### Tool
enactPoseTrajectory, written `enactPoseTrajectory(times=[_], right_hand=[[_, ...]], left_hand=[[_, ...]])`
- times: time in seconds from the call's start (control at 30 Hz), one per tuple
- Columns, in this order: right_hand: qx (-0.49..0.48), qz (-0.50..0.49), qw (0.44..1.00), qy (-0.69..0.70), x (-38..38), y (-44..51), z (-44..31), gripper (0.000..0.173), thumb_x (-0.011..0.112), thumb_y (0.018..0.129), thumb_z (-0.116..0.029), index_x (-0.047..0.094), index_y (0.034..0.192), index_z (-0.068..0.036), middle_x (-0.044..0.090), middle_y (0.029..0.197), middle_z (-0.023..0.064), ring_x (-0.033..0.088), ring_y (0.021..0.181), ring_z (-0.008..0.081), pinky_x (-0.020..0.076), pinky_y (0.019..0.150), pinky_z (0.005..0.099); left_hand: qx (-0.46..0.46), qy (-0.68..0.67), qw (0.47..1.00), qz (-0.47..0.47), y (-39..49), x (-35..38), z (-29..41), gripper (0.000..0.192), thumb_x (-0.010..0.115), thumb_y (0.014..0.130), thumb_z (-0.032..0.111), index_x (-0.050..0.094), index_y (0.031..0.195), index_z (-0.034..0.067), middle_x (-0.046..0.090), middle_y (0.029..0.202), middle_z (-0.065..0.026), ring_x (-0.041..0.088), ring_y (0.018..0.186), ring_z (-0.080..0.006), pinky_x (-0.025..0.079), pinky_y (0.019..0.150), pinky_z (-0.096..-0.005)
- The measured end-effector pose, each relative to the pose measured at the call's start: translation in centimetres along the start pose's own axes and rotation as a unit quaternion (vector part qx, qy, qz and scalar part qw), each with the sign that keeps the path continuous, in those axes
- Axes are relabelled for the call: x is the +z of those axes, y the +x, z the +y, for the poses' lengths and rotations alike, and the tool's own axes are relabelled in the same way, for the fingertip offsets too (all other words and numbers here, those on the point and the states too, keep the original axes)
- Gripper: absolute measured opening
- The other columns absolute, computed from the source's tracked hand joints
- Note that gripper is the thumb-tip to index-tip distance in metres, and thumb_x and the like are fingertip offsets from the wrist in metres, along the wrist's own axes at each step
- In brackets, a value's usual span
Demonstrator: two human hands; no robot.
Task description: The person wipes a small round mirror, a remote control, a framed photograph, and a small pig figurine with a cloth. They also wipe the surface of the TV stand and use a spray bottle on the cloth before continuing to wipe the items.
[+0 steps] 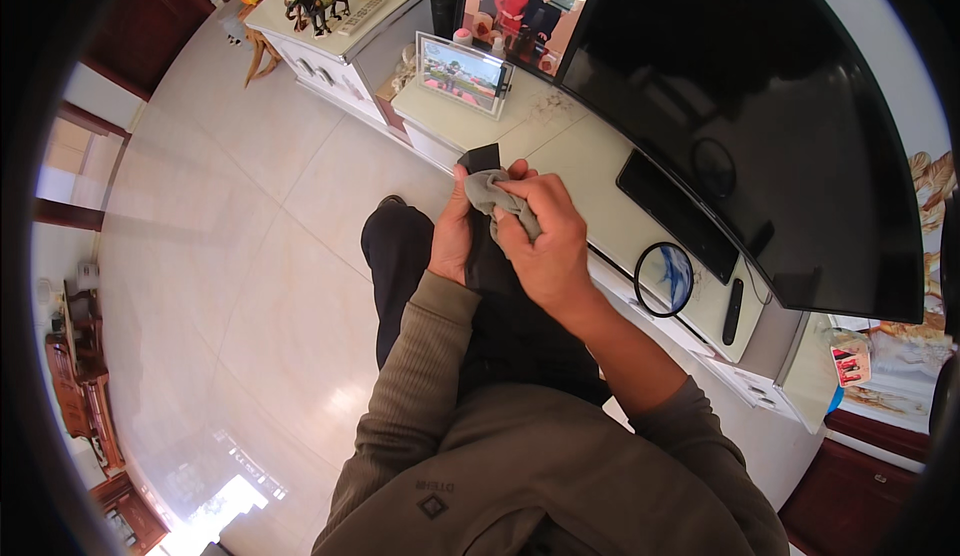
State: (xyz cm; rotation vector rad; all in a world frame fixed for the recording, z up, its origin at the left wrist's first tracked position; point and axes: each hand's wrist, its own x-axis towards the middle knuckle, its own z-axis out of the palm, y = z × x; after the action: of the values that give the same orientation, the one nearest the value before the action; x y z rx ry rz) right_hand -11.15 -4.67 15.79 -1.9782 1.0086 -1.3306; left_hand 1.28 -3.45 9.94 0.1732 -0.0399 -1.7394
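Observation:
My left hand (452, 237) holds a black, angular object (481, 157); its exact kind cannot be told, since much of it is covered. A crumpled grey cloth (487, 190) lies against that object, pinched in the fingers of my right hand (551, 248). Both hands meet in front of my body, above my dark trousers (397, 256) and near the front edge of a pale TV cabinet (517, 132).
A large television (720, 105) stands on the cabinet, with a black bar-shaped device (675, 214), a round blue-and-white ornament (664, 280) and a slim black remote (733, 312). Framed photographs (461, 75) stand farther left. Horse figurines (315, 0) occupy a side cabinet (337, 79). Glossy tiles (247, 256) cover the floor.

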Motion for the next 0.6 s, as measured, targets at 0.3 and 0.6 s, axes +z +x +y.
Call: enactPoseTrajectory(times=[0.3, 0.6], right_hand=[[0.045, -0.188, 0.98, 0.049, -4.1, -3.4, -1.9, 0.022, 0.076, 0.084, -0.002, 0.072, 0.106, -0.004, 0.065, 0.098, 0.0128, 0.069, 0.083, 0.0326, 0.0557, 0.074, 0.0391], [-0.039, -0.002, 0.997, -0.071, 0.4, -1.7, 1.7, 0.035, 0.075, 0.08, 0.001, 0.07, 0.113, -0.004, 0.062, 0.107, 0.0157, 0.067, 0.099, 0.0399, 0.0553, 0.078, 0.047]], left_hand=[[0.067, 0.065, 0.994, -0.057, 0.3, -2.9, 1.5, 0.056, 0.052, 0.11, 0.055, 0.067, 0.124, 0.003, 0.067, 0.135, -0.017, 0.053, 0.142, -0.0355, 0.033, 0.129, -0.0577], [0.004, 0.09, 0.996, 0.014, 0.0, -1.8, -0.9, 0.062, 0.047, 0.114, 0.051, 0.055, 0.147, 0.0, 0.063, 0.144, -0.0142, 0.06, 0.135, -0.0289, 0.047, 0.117, -0.0417]])
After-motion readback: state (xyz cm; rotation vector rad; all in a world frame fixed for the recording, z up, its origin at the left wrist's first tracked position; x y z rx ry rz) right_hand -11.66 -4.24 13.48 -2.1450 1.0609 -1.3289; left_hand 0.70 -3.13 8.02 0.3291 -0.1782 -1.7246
